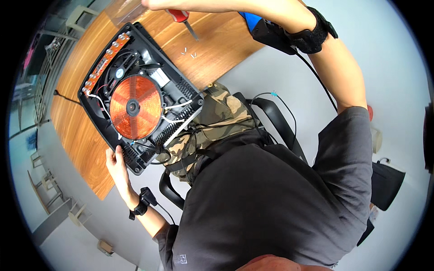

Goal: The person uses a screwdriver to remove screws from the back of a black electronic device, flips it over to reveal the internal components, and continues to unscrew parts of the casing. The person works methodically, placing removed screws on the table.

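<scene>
An opened induction cooker [97, 116] rests tilted at the table edge by my lap, its black housing exposing a round copper coil [135, 107], a fan and an orange circuit strip [106, 61]. My left hand [116, 168] grips the housing's near left edge, thumb against the rim. Stretched across the top of the view, my right arm ends in my right hand [155, 4], whose fingers are mostly cut off by the upper edge. Close to that hand is a clear plastic bag [124, 12]. A red-handled screwdriver [179, 16] lies partly under the right forearm.
Several small screws [193, 55] are scattered on the wooden table [212, 54], right of the cooker. A chair armrest [275, 117] stands beside my lap, with thin cables crossing there. A black cord [65, 95] runs from the cooker's far left side.
</scene>
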`<state>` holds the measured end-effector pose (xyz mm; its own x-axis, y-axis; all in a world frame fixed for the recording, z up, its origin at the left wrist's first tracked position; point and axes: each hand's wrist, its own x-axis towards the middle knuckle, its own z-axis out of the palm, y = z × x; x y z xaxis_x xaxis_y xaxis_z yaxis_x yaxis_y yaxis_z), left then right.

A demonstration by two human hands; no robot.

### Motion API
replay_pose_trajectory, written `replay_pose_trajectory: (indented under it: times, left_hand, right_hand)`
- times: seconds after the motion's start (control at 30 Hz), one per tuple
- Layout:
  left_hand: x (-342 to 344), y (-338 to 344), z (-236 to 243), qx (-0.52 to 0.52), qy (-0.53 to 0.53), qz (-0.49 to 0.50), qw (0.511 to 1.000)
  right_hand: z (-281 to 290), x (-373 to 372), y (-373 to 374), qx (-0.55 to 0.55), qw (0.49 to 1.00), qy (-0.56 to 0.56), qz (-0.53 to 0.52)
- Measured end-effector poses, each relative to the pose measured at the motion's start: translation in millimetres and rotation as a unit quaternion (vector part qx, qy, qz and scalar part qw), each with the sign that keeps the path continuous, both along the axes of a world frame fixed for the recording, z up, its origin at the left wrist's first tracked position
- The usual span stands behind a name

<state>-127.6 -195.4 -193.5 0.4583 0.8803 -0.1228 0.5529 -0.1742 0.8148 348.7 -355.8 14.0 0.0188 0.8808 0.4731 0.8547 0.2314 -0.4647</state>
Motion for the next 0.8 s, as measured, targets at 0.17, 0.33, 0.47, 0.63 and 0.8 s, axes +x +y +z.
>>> replay_pose_trajectory:
  times: [0.17,0.33,0.47,0.63,0.8]
  left_hand:
    - [-2,5,6,-0.030,0.040,-0.017,0.999]
    - [12,-7,17,-0.004,0.026,-0.011,1.000]
    - [4,-3,12,-0.036,0.027,0.012,0.999]
    - [9,-3,20,-0.051,0.039,0.013,0.998]
    - [26,-9,39,-0.027,0.042,-0.020,0.999]
  right_hand:
    - [-10,4,-6,0.039,0.999,-0.019,-0.016]
    - [-15,5,-7,0.057,0.998,-0.020,-0.029]
    - [-18,10,-4,0.026,1.000,0.010,-0.002]
    - [-26,10,-3,0.090,0.996,-0.021,0.004]
    - [-14,-12,-16,0.027,0.998,0.034,-0.046]
